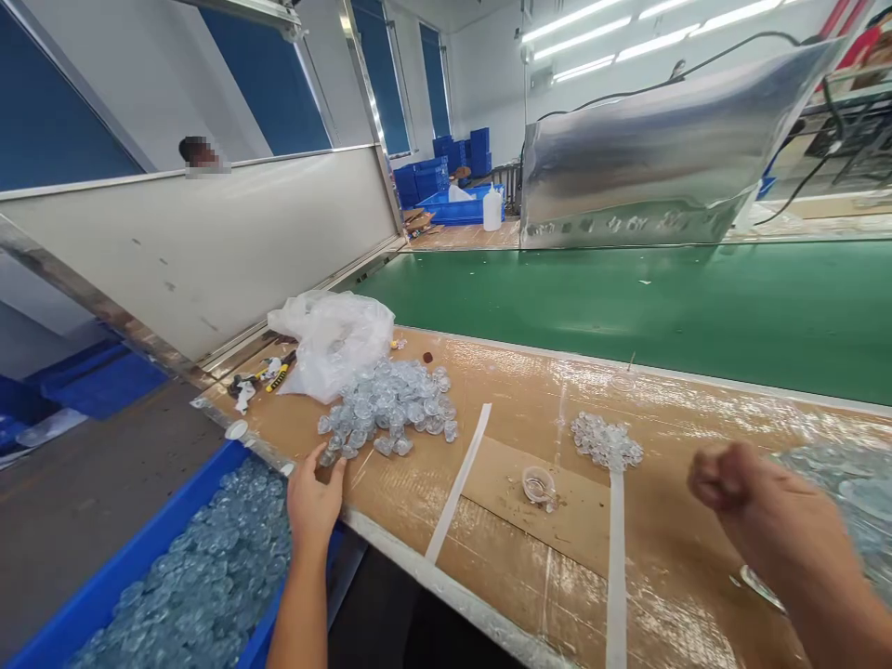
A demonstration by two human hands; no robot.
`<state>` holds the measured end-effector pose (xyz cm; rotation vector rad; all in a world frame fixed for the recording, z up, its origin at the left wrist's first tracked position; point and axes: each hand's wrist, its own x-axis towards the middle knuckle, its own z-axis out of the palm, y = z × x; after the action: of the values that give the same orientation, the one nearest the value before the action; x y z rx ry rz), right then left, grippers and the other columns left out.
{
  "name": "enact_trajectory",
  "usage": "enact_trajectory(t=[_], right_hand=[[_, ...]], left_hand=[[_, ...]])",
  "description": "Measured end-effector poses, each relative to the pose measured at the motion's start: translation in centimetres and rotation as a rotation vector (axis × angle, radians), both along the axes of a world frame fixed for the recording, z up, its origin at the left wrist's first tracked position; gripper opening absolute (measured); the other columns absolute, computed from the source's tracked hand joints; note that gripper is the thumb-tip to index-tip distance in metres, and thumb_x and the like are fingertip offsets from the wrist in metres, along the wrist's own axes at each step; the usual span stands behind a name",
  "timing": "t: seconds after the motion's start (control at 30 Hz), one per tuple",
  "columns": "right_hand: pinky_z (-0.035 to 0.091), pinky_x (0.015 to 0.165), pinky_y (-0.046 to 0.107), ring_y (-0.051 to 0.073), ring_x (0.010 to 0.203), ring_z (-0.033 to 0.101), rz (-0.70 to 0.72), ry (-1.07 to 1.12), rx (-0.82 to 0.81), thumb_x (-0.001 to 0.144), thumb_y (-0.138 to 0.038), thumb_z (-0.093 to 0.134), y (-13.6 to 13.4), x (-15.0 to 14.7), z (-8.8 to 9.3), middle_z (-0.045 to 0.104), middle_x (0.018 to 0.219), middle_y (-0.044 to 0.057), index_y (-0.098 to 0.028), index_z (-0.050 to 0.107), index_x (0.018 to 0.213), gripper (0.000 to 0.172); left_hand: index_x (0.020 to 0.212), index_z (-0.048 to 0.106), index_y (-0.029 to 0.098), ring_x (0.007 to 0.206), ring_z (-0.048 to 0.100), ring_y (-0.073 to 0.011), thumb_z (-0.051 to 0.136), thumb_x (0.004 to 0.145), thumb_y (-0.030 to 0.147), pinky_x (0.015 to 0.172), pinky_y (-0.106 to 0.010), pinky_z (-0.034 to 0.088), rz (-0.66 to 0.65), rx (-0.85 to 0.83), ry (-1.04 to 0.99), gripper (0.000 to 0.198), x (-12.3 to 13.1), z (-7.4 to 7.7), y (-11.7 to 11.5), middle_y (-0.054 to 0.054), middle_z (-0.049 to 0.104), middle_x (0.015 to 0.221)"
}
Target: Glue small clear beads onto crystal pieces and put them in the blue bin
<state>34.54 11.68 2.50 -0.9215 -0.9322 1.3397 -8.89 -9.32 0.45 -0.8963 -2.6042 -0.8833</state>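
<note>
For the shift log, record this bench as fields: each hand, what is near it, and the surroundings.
Left hand: open, holding nothing visible, fingers beside the large pile of clear plastic pieces
Right hand: closed in a fist above the cardboard-covered bench, any contents hidden
Bench items: small heap of clear pieces; small clear cup
Below left hand: blue bin full of clear pieces
Beyond: white plastic bag; yellow-handled tool; green conveyor belt

The open left hand lies just beside a heap of clear moulded plastic pieces on the tan cardboard-covered worktop; the right hand is curled into a fist.
</note>
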Motion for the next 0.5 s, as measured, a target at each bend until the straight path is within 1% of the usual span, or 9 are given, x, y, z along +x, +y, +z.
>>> enact_trajectory(t=[0.03,0.07,0.13,0.2,0.27,0.37,0.43,0.5], right_hand=[[0.029,0.039,0.029,0.009,0.046,0.044,0.073,-0.136,0.054,0.070,-0.055,0.078,-0.3,-0.6,-0.5,0.047,0.049,0.005,-0.019,0.051,0.043,0.053],[0.032,0.041,0.030,0.010,0.046,0.044,0.142,-0.255,0.100,0.068,-0.060,0.078,-0.7,-1.0,-1.1,0.048,0.050,0.005,-0.019,0.054,0.044,0.053],[0.037,0.047,0.030,0.012,0.049,0.047,0.252,-0.414,0.181,0.071,-0.063,0.074,-1.3,-1.7,-1.8,0.051,0.051,0.005,-0.019,0.057,0.048,0.052],[0.042,0.051,0.029,0.015,0.055,0.052,0.308,-0.480,0.259,0.076,-0.060,0.070,-2.0,-2.3,-2.0,0.056,0.059,0.005,-0.019,0.061,0.058,0.046],[0.045,0.055,0.028,0.016,0.061,0.056,0.351,-0.535,0.332,0.080,-0.054,0.067,-2.6,-2.9,-2.0,0.062,0.069,0.005,-0.018,0.066,0.073,0.036],[0.046,0.059,0.026,0.015,0.066,0.057,0.423,-0.624,0.450,0.087,-0.041,0.063,-3.2,-3.7,-1.8,0.062,0.077,0.004,-0.019,0.068,0.091,0.023],[0.045,0.060,0.025,0.014,0.066,0.056,0.440,-0.655,0.525,0.090,-0.036,0.061,-3.6,-4.2,-1.9,0.061,0.078,0.003,-0.019,0.068,0.096,0.019],[0.044,0.061,0.025,0.013,0.066,0.054,0.467,-0.674,0.581,0.092,-0.033,0.059,-3.9,-4.7,-2.2,0.060,0.079,0.003,-0.019,0.069,0.097,0.017]], left_hand=[[0.117,0.062,0.013,0.104,0.063,-0.0318,0.054,0.083,0.043,0.094,-0.046,0.049,0.001,-0.017,-0.029,0.045,-0.3,-0.2,0.0,-0.015,0.067,0.109],[0.114,0.063,0.015,0.099,0.064,-0.0302,0.053,0.083,0.043,0.092,-0.044,0.050,0.006,-0.030,-0.055,0.044,-0.4,-0.2,0.0,-0.014,0.068,0.105],[0.110,0.065,0.016,0.094,0.065,-0.0284,0.053,0.081,0.045,0.088,-0.042,0.050,0.029,-0.044,-0.093,0.043,-0.3,0.0,0.1,-0.012,0.068,0.100],[0.105,0.065,0.017,0.089,0.064,-0.0281,0.054,0.078,0.048,0.085,-0.042,0.050,0.054,-0.056,-0.127,0.043,-0.1,0.5,0.0,-0.010,0.068,0.094],[0.100,0.065,0.018,0.081,0.064,-0.0276,0.055,0.074,0.049,0.081,-0.044,0.051,0.076,-0.069,-0.163,0.041,0.0,0.8,-0.1,-0.009,0.067,0.090],[0.094,0.062,0.020,0.078,0.065,-0.0269,0.056,0.070,0.049,0.079,-0.044,0.051,0.113,-0.047,-0.255,0.038,-0.1,0.5,-0.5,-0.008,0.068,0.093],[0.096,0.060,0.019,0.083,0.066,-0.0270,0.059,0.066,0.049,0.079,-0.042,0.053,0.075,0.044,-0.325,0.043,-0.1,-0.2,-0.9,-0.009,0.068,0.099],[0.102,0.058,0.018,0.088,0.068,-0.0274,0.062,0.063,0.052,0.078,-0.039,0.055,-0.013,0.145,-0.332,0.052,0.6,-1.0,-1.2,-0.011,0.068,0.101]])
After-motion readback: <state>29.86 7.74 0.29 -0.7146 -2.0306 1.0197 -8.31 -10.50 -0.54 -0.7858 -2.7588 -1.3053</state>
